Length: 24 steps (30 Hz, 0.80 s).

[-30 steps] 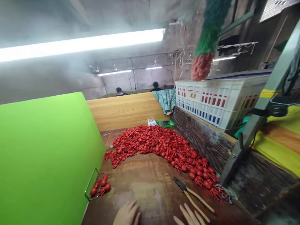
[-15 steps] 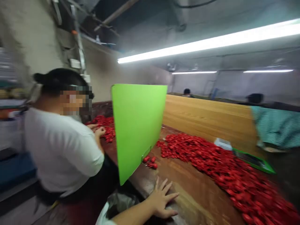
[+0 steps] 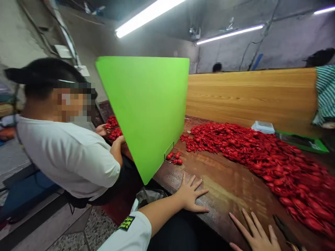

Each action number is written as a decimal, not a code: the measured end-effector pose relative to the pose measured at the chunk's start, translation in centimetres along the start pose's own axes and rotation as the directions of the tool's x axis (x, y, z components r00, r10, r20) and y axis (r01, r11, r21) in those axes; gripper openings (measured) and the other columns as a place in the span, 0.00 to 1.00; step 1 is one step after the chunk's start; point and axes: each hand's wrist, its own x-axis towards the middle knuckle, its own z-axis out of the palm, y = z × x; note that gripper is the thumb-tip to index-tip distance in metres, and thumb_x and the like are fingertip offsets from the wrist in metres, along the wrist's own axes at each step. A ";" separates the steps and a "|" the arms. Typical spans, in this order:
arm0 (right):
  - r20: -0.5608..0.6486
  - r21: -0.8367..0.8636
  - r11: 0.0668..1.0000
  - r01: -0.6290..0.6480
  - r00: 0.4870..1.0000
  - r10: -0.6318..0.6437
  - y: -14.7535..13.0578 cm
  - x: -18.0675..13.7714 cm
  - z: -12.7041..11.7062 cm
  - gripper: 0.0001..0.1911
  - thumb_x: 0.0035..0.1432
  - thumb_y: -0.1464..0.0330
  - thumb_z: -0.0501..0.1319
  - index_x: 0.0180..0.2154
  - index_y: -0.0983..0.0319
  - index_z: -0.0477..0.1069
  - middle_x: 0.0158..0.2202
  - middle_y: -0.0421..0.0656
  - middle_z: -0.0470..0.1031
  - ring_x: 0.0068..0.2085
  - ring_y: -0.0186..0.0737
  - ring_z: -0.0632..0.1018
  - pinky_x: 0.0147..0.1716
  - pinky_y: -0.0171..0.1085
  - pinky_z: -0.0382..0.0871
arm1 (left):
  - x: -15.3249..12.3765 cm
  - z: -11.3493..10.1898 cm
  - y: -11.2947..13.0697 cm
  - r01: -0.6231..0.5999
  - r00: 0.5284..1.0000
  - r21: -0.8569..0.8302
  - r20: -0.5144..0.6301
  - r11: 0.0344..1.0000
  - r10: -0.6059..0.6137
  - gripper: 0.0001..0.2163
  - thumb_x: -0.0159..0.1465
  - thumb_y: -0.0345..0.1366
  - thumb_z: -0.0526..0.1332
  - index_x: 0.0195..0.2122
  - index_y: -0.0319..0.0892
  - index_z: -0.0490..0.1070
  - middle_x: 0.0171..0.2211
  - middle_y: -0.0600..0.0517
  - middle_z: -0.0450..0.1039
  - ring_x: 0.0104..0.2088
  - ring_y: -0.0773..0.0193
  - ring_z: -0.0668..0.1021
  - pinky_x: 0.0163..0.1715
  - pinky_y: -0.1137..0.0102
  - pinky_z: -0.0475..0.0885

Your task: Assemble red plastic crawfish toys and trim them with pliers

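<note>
- Left hand [image 3: 188, 198], at 5 o'clock from the view's centre; palm down on the brown tabletop [image 3: 200, 165], fingers spread apart;
- Right hand [image 3: 258, 240], between 4 and 5 o'clock; palm down, fingers apart, cut off by the lower edge; whether the palm touches the tabletop, cannot tell;
- Pliers [image 3: 284, 229], at 4 o'clock; dark-headed, just beside the right hand, partly out of view;
- Heap of red pieces [image 3: 248, 150], between 3 and 4 o'clock; a curved band on the tabletop;
- Small red cluster [image 3: 179, 161], at 6 o'clock near centre; beside a wire bracket [image 3: 164, 157] at the foot of a green panel [image 3: 149, 115];
- White stack [image 3: 263, 127] and green tray [image 3: 320, 146], at 3 o'clock; behind the heap;
- Co-worker [image 3: 65, 153] in a white shirt, between 8 and 9 o'clock; beyond the panel
</note>
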 end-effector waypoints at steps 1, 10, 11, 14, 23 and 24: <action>0.023 -0.017 1.000 -0.006 1.000 0.006 -0.1 0.2 -0.4 0.46 0.58 0.44 0.64 0.74 0.46 0.57 0.75 0.57 0.60 0.70 0.81 0.66 0.62 0.81 0.55 | 0.2 -0.1 -0.1 0.002 1.000 0.005 -0.004 1.000 -0.002 0.43 0.64 0.71 0.55 0.75 0.53 0.57 0.79 0.39 0.47 0.78 0.33 0.45 0.67 0.24 0.30; 0.105 0.017 0.997 -0.072 0.992 0.070 -0.6 1.1 -1.8 0.44 0.57 0.39 0.62 0.69 0.54 0.69 0.78 0.58 0.52 0.76 0.76 0.54 0.68 0.78 0.42 | 1.4 -0.2 0.0 0.007 1.000 0.188 -0.009 0.982 -0.005 0.42 0.64 0.71 0.56 0.74 0.58 0.59 0.78 0.45 0.52 0.78 0.37 0.52 0.71 0.28 0.37; 0.131 0.020 0.996 -0.081 0.988 0.078 -0.7 1.3 -2.3 0.44 0.59 0.40 0.62 0.69 0.54 0.68 0.78 0.57 0.51 0.76 0.76 0.53 0.68 0.79 0.41 | 1.6 -0.2 0.1 0.005 1.000 0.208 -0.002 0.978 -0.005 0.41 0.64 0.71 0.57 0.74 0.58 0.60 0.78 0.46 0.52 0.78 0.38 0.53 0.71 0.30 0.37; 0.256 0.041 0.991 -0.131 0.960 0.116 -0.8 2.5 -4.2 0.37 0.67 0.45 0.58 0.71 0.52 0.65 0.79 0.54 0.49 0.77 0.73 0.53 0.69 0.78 0.41 | 2.6 -0.2 0.0 0.005 1.000 0.193 0.016 0.981 -0.008 0.40 0.65 0.67 0.59 0.73 0.54 0.62 0.78 0.43 0.51 0.77 0.34 0.52 0.70 0.28 0.32; 0.397 0.077 0.954 -0.289 0.887 0.237 -0.2 3.9 -6.4 0.29 0.77 0.64 0.41 0.72 0.51 0.64 0.78 0.45 0.55 0.78 0.64 0.50 0.71 0.75 0.41 | 4.4 0.6 -0.7 -0.003 1.000 0.141 0.021 0.990 0.000 0.39 0.65 0.64 0.62 0.74 0.55 0.60 0.79 0.45 0.49 0.78 0.37 0.48 0.71 0.33 0.26; 0.392 0.086 0.954 -0.287 0.890 0.232 -0.2 3.8 -6.5 0.29 0.77 0.65 0.40 0.71 0.52 0.65 0.77 0.45 0.58 0.78 0.63 0.51 0.72 0.74 0.41 | 4.3 0.5 -0.7 0.000 1.000 0.145 0.017 0.989 -0.002 0.39 0.65 0.64 0.62 0.74 0.55 0.61 0.79 0.45 0.49 0.78 0.37 0.48 0.71 0.33 0.26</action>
